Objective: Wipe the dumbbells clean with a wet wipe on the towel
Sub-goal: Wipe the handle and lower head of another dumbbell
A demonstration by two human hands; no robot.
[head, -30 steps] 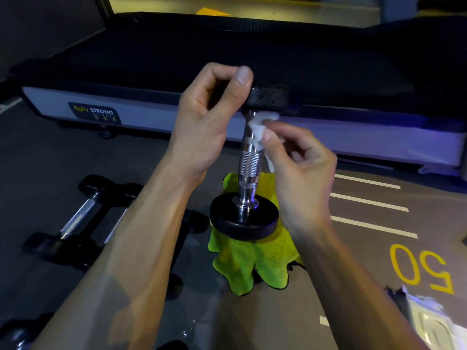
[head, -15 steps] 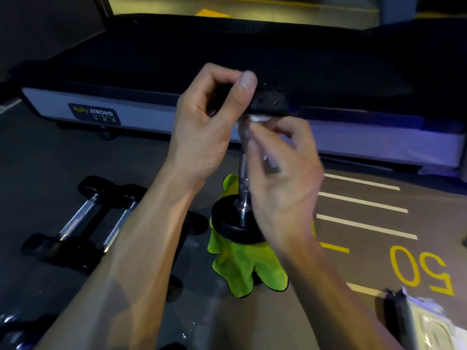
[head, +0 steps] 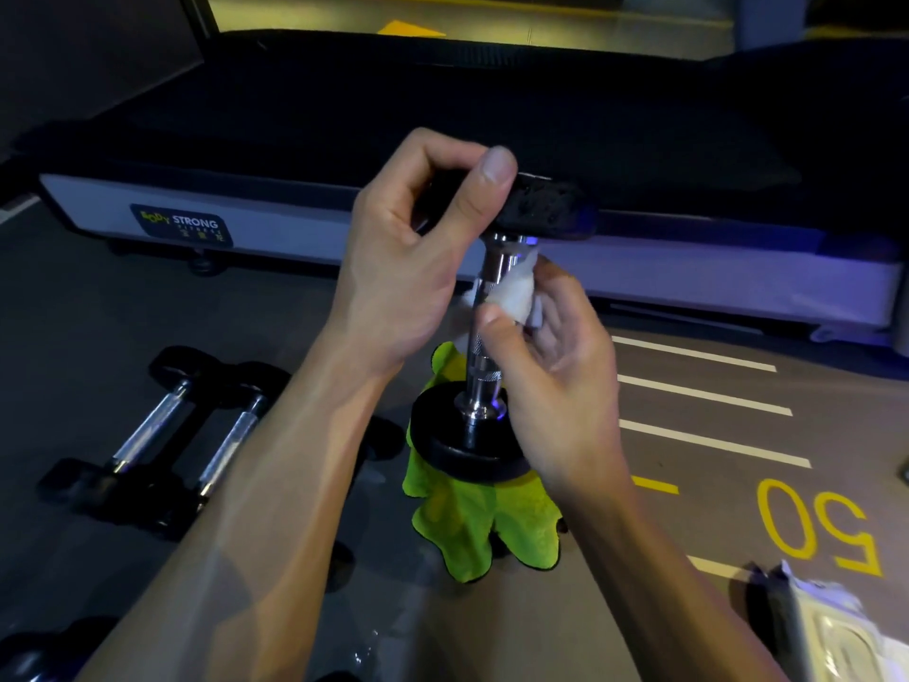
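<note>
Since half a second ago, the right hand has slid the wet wipe down from under the top weight to the upper part of the chrome handle. A wipes packet at the lower right is cut off by the frame edge; its contents are hard to make out. The right grip pinches the wipe against the handle of the upright dumbbell, whose lower weight rests on the green towel on the floor. The left hand is curled round the top weight. Two more dumbbells lie on the floor to the left, partly hidden by the left forearm.
</note>
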